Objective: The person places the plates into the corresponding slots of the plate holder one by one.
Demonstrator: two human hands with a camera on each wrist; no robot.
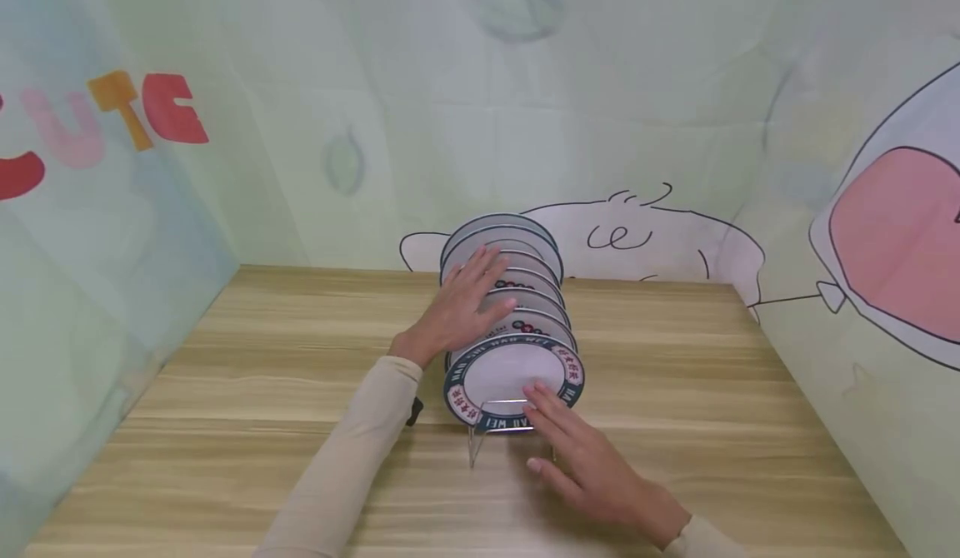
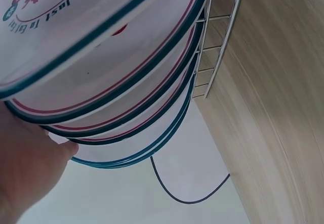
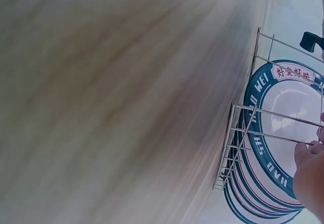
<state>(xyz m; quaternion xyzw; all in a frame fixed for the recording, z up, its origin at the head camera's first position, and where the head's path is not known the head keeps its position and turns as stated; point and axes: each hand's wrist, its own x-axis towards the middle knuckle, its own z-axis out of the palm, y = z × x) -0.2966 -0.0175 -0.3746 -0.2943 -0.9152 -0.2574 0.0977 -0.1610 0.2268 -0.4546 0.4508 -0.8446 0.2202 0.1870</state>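
Note:
Several round plates with dark teal rims stand on edge, one behind another, in a metal wire rack (image 3: 235,133). The front plate (image 1: 510,372) has white and red lettering around its rim and leans back. My left hand (image 1: 461,304) lies across the upper left edges of the plates, fingers extended; from the left wrist, the hand (image 2: 30,158) is beside the rims. My right hand (image 1: 588,458) touches the lower right of the front plate by the rack's front wires, fingers nearly straight and thumb apart. Neither hand curls round a plate.
The rack stands on a wood-grain table (image 1: 315,358), towards its back edge. A printed cloth backdrop (image 1: 300,166) encloses the table at the back and both sides. A small black object (image 1: 415,411) shows beside the left sleeve.

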